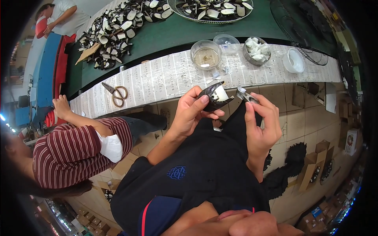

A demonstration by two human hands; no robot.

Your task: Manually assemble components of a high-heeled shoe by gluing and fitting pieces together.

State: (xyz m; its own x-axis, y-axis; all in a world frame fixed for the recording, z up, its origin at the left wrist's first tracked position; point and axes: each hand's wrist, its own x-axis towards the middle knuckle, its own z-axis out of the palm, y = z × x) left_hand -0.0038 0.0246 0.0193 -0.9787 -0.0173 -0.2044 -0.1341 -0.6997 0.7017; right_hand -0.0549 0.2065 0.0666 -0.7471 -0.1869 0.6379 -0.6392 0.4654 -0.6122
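Observation:
My left hand [186, 114] grips a small curved black shoe piece [212, 103], its thumb on the near side. A white patch [221, 93] shows on the piece's inner face. To the right, my right hand [263, 125] pinches a small metal tool [249, 97] between thumb and fingers; its exact kind I cannot make out. A bit of white material [241, 90] is at the tool's tip, just apart from the shoe piece. Both hands are raised in front of the near edge of the paper-covered bench [157, 84].
On the bench stand a clear tub of liquid [206, 55], a clear lid [226, 44], a metal tin of white wads [256, 51] and a white tub [294, 61]. Scissors [115, 93] lie left. Shoe pieces [118, 31] heap on the green belt [173, 34]. A co-worker [75, 151] is close left.

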